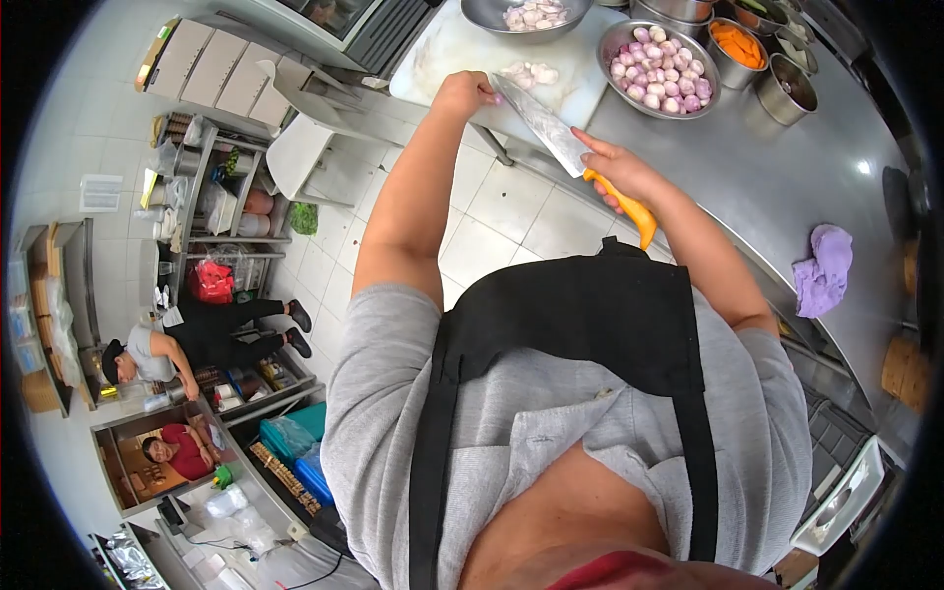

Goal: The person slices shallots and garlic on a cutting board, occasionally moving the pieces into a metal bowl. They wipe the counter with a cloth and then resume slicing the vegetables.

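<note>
head view: left grip [466, 96] is pinching onion [499, 99], likely slippery; right grip [621, 169] is clasping knife [545, 125], likely stiff, by handle [639, 214].

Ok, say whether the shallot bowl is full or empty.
The bowl looks nearly full: shallots cover most of its inside; depth is hidden.

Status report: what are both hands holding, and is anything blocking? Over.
Left hand pinching small purple piece. Right hand gripping knife. No obstruction seen.

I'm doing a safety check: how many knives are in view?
1 clearly visible: the yellow-handled knife in the right hand, its tip over the cutting board; others may be hidden.
</note>
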Available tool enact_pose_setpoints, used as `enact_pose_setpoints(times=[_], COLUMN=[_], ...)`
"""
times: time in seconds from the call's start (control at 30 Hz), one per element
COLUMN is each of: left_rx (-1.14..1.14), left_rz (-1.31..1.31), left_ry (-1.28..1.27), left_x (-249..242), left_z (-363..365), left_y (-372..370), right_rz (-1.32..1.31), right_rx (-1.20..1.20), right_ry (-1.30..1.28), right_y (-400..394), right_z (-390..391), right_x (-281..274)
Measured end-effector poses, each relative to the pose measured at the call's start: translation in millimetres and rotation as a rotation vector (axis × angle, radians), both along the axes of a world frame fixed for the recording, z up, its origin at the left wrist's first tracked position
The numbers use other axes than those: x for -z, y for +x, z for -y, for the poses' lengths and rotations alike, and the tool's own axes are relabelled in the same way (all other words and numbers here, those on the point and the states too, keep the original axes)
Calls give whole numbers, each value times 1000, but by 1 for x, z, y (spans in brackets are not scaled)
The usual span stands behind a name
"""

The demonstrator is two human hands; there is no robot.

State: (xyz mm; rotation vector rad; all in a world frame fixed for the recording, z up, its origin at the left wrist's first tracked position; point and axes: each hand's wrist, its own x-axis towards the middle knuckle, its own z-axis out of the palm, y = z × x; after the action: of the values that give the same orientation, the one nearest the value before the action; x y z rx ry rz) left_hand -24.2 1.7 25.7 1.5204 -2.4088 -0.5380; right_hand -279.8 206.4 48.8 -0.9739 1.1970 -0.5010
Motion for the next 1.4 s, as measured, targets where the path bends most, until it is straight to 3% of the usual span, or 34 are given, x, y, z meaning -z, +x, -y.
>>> enact_pose_setpoints(times=[0.33,0.83,0.9,1.4], left_rx=[35,43,-55,-159], left_rz=[144,127,176,367], left_ry=[44,98,5,-29], left_x=[-13,-11,-13,-29], left_z=[4,6,0,-8], left_y=[-4,-5,-7,-14], right_rz=[100,-3,-35,-136], right_rx=[29,-5,-11,-84], right_ry=[47,-8,-17,-62], right_y=[-5,18,18,16], right_z=[-6,9,5,4], right_x=[1,2,-4,-5])
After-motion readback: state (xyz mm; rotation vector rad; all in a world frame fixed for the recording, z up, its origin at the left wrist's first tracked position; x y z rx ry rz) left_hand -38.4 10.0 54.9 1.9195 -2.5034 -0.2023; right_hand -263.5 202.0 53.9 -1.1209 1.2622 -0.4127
